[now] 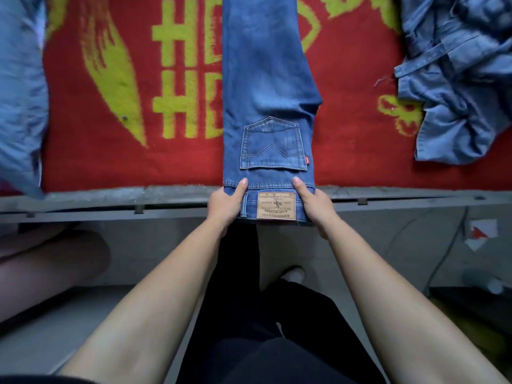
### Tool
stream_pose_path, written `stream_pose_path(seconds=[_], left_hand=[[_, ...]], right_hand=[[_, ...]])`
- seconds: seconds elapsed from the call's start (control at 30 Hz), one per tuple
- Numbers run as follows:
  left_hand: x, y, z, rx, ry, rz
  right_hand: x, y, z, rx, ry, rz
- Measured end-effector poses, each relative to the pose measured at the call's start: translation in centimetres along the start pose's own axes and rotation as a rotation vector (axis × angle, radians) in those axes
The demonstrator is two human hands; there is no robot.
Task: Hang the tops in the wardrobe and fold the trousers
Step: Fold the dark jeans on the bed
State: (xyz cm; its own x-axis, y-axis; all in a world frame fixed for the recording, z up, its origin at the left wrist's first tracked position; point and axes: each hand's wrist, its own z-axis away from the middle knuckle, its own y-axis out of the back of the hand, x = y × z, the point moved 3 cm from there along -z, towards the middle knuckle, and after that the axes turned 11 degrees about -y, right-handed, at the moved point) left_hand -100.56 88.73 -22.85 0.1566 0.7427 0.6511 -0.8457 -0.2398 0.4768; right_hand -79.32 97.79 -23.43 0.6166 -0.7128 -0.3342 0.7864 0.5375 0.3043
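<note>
A pair of blue jeans (pixel 266 79) lies lengthwise on the red and yellow blanket (pixel 110 151), folded leg on leg, with the back pocket and a tan leather patch facing up. The waistband hangs just over the bed's near edge. My left hand (pixel 225 203) grips the waistband's left corner, thumb on top. My right hand (pixel 314 203) grips the right corner the same way. A crumpled light-blue denim top (pixel 457 87) lies on the blanket at the right.
Another pale blue garment (pixel 19 92) lies at the left edge of the bed. The grey bed frame (pixel 110 200) runs across in front of me. My dark trousers and a white-socked foot (pixel 293 274) are below on the light floor. A cable (pixel 448 253) trails at the right.
</note>
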Motion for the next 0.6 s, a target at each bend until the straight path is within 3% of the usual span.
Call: stream_pose_path(seconds=[0.17, 0.3, 0.4, 0.5, 0.6], left_hand=[[-3.5, -1.1, 8.8, -0.015, 0.135, 0.019], [-4.7, -2.0, 11.7, -0.072, 0.249, 0.218], [-3.3, -1.6, 11.6, -0.083, 0.278, 0.386], [-1.0, 0.0, 9.4, 0.027, 0.191, 0.483], [2.8, 1.4, 6.5, -0.018, 0.138, 0.689]], right_hand=[[6.5, 1.5, 4.7, -0.06, -0.143, 0.098], [8.4, 2.6, 6.1, -0.078, -0.113, 0.1], [7.5, 3.4, 6.5, -0.058, -0.073, -0.006], [4.6, 3.9, 6.2, -0.145, 0.036, -0.149], [0.3, 4.7, 5.6, -0.249, 0.053, -0.266]])
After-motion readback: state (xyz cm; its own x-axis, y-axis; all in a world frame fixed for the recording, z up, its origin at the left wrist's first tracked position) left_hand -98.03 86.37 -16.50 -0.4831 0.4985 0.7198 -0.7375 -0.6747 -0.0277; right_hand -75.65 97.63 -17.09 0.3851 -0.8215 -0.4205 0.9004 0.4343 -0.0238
